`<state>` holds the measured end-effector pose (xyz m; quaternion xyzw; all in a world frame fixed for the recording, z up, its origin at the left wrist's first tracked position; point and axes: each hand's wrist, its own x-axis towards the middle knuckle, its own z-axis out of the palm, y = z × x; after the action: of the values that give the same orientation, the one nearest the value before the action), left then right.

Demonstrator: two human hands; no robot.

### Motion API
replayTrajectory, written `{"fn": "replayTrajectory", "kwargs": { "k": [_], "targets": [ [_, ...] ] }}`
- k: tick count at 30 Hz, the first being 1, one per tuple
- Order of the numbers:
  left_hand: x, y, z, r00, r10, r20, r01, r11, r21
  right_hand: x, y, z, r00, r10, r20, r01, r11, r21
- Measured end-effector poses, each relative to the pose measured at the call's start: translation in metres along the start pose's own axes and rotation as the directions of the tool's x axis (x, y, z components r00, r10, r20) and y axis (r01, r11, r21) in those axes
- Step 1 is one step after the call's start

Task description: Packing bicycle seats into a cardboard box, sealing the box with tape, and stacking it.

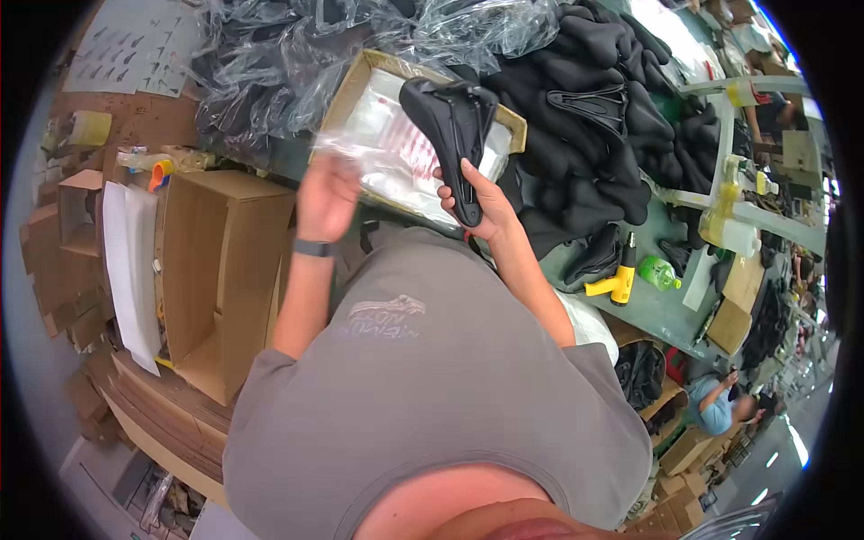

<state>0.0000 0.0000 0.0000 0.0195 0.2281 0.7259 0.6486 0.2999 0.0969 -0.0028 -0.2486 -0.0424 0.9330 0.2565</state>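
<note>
A black saddle [447,121] is being gripped at its nose by the fingers of the right hand [489,205], its long axis being directed forward-left from them. Clear plastic [346,147] is being overlapped by the blurred, farther left hand [328,198]; its fingers' closure cannot be told.

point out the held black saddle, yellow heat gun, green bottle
black saddle [449,131], head view, its middle part
yellow heat gun [621,285], head view, its yellow body
green bottle [659,272], head view, its side

Bright light — plastic wrap [486,27] glares, left grip [329,196] blurred, edges bent.
</note>
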Motion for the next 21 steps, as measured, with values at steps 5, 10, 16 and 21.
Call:
{"fn": "replayTrajectory", "kwargs": {
  "k": [5,10,16,21],
  "targets": [
    [0.009,0.056,0.022,0.983,0.134,-0.124,-0.050,0.851,0.522,-0.002,0.002,0.068,0.984,-0.111,0.141,0.118,0.992,-0.046],
    [0.044,0.069,0.031,0.995,-0.012,-0.098,0.083,0.643,0.761,0.031,0.019,0.139,0.978,-0.207,0.010,0.207,0.972,-0.109],
    [0.059,0.069,0.053,0.890,-0.358,0.283,-0.210,0.230,0.950,0.069,0.033,0.142,0.982,-0.146,-0.116,0.126,0.978,-0.164],
    [0.060,0.105,0.031,0.944,-0.326,0.048,0.236,0.771,0.592,0.084,0.046,0.136,0.975,-0.168,-0.145,0.197,0.957,0.215]
  ]
}}
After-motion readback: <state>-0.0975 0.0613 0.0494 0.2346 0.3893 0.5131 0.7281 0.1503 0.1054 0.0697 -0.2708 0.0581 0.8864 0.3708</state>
